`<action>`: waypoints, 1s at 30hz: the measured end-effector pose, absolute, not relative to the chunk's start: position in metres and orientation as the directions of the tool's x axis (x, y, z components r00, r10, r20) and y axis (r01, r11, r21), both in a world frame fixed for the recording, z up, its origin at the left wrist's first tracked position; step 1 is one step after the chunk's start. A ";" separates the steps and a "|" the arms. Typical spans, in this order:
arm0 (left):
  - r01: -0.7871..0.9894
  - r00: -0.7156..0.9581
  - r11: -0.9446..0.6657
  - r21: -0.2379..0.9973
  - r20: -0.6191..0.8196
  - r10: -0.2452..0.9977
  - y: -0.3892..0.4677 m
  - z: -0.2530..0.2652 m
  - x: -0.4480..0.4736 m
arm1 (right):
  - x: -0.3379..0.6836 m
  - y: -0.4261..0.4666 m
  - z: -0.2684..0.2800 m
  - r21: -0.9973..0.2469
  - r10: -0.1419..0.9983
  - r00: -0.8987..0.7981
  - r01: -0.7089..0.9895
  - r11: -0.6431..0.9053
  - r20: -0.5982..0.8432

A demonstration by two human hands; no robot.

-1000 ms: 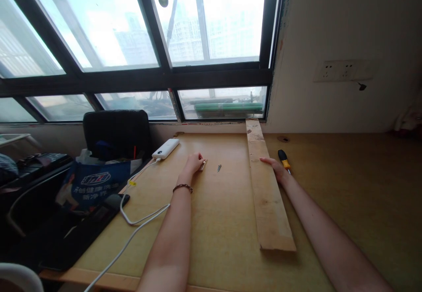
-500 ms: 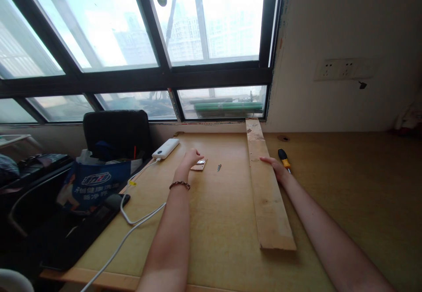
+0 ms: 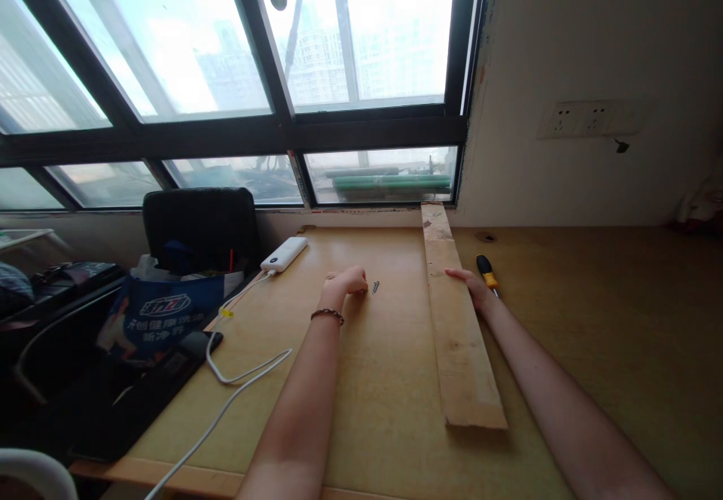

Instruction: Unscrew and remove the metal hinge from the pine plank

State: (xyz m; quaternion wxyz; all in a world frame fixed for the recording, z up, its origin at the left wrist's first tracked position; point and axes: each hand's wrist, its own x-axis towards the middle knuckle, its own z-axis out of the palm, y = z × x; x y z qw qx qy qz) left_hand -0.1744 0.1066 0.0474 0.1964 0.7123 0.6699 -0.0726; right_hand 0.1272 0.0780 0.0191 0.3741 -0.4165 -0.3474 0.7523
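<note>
A long wooden board [image 3: 460,334] stretches away from me, its far end at the wall below the window. My right hand [image 3: 476,289] grips its right edge, thumb on the top face and the other fingers mostly hidden. Left of the board, my left hand [image 3: 347,282] is low over the table with its fingers curled together. Its fingertips are just beside a few small screws [image 3: 376,287]. Whatever those fingers hold is too small or hidden to make out. The metal-plated small wooden piece is hidden behind this hand.
A yellow-and-black screwdriver [image 3: 486,274] lies right of the board. At the table's left side is a white power bank [image 3: 284,254] with a white cable [image 3: 226,402] trailing forward. A black chair [image 3: 199,221] and a blue bag [image 3: 163,319] stand beyond the left edge.
My left hand has moved right from the small metal-plated piece toward the screws, now covering that piece. The white cable has shifted slightly. My right hand and the board have stayed in place.
</note>
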 end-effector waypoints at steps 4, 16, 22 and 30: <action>0.985 0.044 0.013 0.174 -0.322 0.946 0.102 0.051 -0.167 | 0.127 0.078 0.019 -0.827 0.852 -0.363 -0.283 -0.486 -0.377; 0.954 0.026 0.039 0.298 -0.212 0.977 0.108 0.046 -0.169 | 0.126 0.075 0.023 -0.833 0.851 -0.367 -0.268 -0.484 -0.376; 0.950 0.018 0.039 0.309 -0.179 0.984 0.113 0.039 -0.171 | 0.126 0.077 0.022 -0.824 0.847 -0.366 -0.275 -0.495 -0.387; 0.929 0.087 0.002 0.369 -0.224 0.971 0.109 0.042 -0.168 | 0.126 0.078 0.021 -0.826 0.850 -0.361 -0.277 -0.491 -0.384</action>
